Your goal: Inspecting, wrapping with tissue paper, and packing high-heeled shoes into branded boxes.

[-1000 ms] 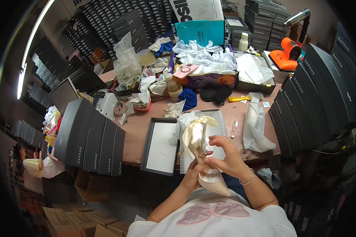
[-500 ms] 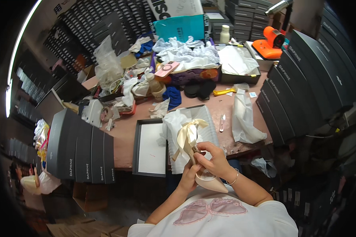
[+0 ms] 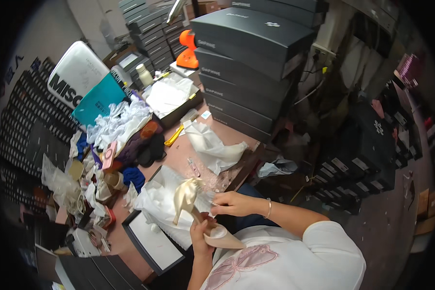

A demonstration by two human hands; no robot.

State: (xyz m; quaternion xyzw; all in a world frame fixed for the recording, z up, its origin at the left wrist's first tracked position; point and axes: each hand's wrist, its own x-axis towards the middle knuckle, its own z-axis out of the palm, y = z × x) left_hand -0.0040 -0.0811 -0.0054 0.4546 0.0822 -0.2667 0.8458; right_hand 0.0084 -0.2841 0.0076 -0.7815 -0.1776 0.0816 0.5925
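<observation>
Left hand: at the lower centre of the frame, it is grasping the pale shoe around its middle; keeping that grip firm but light should spare the surface.
Shoe: it is sitting in the left hand, its toe pointing to the lower right.
Right hand: it is hovering just beside the shoe with fingers curled; I cannot tell whether they are holding anything. Working with fingertips alone would likely suit the fine parts.
Satin bow: it is hanging at the shoe's upper end, so keeping fingers off its loops should prevent creasing.
White paper: it is lying crumpled behind the bow, giving a soft backing.
Small snips: they are resting beyond the paper on the table, best kept clear of the satin.
</observation>
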